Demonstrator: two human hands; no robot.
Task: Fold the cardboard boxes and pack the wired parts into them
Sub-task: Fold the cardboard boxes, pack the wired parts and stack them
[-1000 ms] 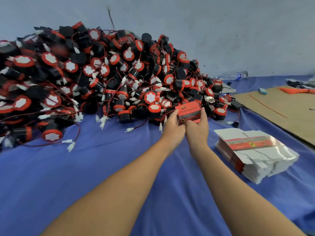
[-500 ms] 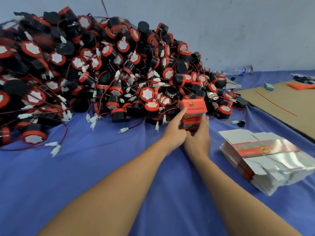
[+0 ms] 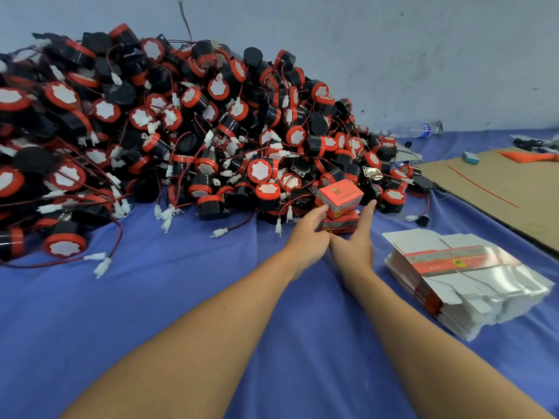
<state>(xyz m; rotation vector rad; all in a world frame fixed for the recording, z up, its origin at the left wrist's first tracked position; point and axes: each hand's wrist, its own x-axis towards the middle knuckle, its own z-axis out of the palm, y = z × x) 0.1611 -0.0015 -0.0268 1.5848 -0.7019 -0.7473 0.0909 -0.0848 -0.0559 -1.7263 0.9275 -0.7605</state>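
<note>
Between left hand (image 3: 307, 237) and right hand (image 3: 355, 240), stacked boxes (image 3: 340, 196), lower one half-hidden

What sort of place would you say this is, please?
Probably a small packing workshop: a large heap of red-and-black wired parts lies on a blue cloth, a stack of flat unfolded boxes waits beside it, and two folded red boxes sit stacked at the heap's edge.

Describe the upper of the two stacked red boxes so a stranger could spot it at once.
Start at the heap of wired parts against the wall. At its front right foot, between the left hand and right hand, two red boxes are stacked. The upper box sits skewed on the lower box, and both are folded up, unlike the flat blanks to the right.
</note>
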